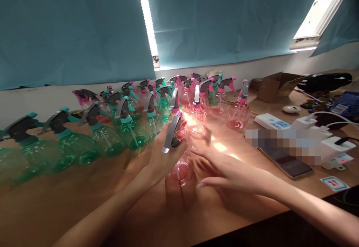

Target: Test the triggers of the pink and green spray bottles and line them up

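Note:
My left hand [165,148] is wrapped round the neck and grey trigger head of a pink spray bottle [179,170] that stands on the wooden table [70,202]. My right hand [224,170] lies just to the right of that bottle, fingers stretched out and apart, fingertips close to its clear pink body, holding nothing. Behind them stand several green spray bottles [131,133] on the left and several pink spray bottles [238,112] at the middle and right.
A phone [288,162] lies right of my right hand. White power strips and adapters [333,146] with cables sit at the right, with a cardboard box [273,86] and a black object [325,82] behind. Blue curtains hang at the back.

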### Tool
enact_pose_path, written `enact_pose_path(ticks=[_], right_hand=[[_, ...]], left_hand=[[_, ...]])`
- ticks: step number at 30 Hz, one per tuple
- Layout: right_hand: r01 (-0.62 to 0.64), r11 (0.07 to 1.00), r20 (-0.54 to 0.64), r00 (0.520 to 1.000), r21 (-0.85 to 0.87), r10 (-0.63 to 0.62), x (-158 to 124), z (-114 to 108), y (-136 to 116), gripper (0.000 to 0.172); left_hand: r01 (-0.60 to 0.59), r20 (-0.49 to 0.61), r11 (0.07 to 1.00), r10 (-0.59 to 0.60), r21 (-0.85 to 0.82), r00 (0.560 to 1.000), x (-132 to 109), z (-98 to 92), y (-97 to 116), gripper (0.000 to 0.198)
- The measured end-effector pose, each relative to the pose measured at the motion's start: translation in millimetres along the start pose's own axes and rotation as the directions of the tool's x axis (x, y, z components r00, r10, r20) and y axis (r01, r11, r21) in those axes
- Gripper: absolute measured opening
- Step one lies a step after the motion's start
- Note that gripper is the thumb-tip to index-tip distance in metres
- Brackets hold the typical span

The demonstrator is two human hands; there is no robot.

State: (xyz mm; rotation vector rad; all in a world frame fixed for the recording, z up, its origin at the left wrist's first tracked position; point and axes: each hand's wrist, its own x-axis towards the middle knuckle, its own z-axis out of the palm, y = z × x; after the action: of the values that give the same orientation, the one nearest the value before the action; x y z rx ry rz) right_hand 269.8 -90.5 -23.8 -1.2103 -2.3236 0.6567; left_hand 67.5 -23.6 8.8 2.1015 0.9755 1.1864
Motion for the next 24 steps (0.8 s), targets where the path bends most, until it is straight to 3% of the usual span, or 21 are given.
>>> enact_pose_path(ticks=[4,12,20,24], right_hand=[[0.039,0.999,-0.047,0.998,0.012,-0.038,-2,-1,-9,0.094],[-0.016,1.0,-0.203,0.979,0.01,0.018,-9,6,-10,0.084],[-0.091,0.991,-0.475,0.871,0.093,0.125,-7,17,-2,0.07],[-0.184,0.974,-0.489,0.843,0.129,0.224,-9,11,14,0.057]], left_hand=[[-0.015,-0.005,0.999,0.015,-0.033,1.0,2,11.1,1,0.034],[-0.093,0.007,0.995,0.093,-0.032,0.996,7,34.5,6,0.03],[-0.027,0.081,0.997,0.032,-0.066,0.996,22,69.5,22,0.028],[-0.012,0.171,0.996,0.028,-0.09,0.985,38,81.1,24,0.048]])
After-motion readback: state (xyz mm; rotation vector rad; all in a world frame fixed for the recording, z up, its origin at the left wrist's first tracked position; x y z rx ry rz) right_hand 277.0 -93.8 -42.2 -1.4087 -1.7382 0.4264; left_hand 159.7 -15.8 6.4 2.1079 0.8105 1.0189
